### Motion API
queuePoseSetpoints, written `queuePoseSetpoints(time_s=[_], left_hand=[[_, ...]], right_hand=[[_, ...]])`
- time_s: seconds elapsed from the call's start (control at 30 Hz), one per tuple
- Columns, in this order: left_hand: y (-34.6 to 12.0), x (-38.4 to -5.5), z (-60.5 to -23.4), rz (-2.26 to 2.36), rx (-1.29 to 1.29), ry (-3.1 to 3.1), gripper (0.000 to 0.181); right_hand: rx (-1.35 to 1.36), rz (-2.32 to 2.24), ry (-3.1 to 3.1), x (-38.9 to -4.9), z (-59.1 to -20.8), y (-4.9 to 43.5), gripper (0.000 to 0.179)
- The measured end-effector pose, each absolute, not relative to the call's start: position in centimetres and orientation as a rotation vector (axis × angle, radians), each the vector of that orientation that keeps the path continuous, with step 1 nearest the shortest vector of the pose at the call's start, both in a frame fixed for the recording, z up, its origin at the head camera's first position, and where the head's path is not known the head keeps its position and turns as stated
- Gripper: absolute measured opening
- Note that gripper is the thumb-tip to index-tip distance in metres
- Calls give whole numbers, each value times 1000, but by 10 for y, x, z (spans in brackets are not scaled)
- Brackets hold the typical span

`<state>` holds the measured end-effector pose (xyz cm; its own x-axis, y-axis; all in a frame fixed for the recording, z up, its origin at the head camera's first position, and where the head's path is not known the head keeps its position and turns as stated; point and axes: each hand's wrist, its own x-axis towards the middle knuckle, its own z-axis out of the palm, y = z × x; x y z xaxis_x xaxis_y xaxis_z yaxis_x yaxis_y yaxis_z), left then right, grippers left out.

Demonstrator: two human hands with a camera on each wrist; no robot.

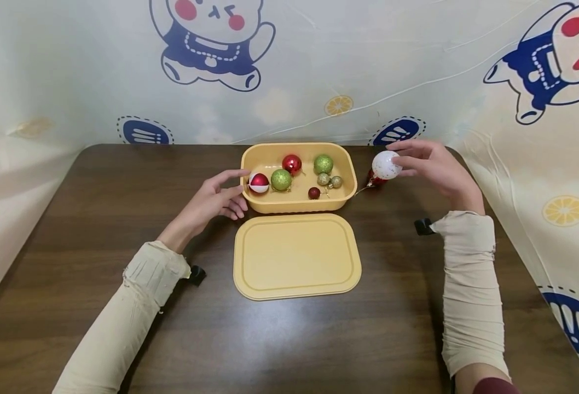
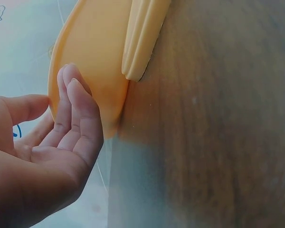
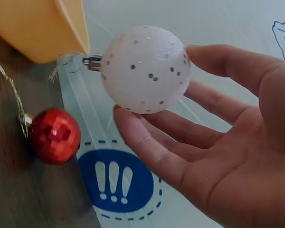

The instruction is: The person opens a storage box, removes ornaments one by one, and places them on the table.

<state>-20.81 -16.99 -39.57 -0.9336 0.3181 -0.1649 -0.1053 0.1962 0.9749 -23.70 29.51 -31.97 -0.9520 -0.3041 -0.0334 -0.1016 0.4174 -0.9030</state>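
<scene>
My right hand (image 1: 439, 167) holds a white speckled Christmas bauble (image 3: 145, 71) by its fingertips, raised beside the right end of the yellow box (image 1: 296, 207). Below that bauble, a red faceted bauble (image 3: 54, 136) with a gold string lies on the table, partly covered in the head view. At the box's left end, my left hand (image 1: 215, 198) touches the rim with relaxed fingers. Inside the box are a red-and-white bauble (image 1: 258, 183), a shiny red bauble (image 1: 291, 164), two green glitter baubles (image 1: 281, 179), small gold balls (image 1: 323, 179) and a small dark red ball (image 1: 314, 192).
A yellow lid (image 1: 296, 256) lies flat on the brown wooden table (image 1: 289, 345), just in front of the box. Behind the table's back edge hangs a pale printed cloth (image 1: 299, 54), which also runs along both sides.
</scene>
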Motion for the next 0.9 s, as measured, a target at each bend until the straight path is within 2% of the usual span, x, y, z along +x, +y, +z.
queuePoseSetpoints(time_s=[0.47, 0.9], left_hand=[[-172, -210, -397, 1782, 235, 2115, 46], [-173, -209, -397, 1784, 232, 2125, 45]], right_hand=[[-222, -1177, 2664, -238, -324, 312, 43], [-129, -1015, 2737, -246, -340, 327, 43]])
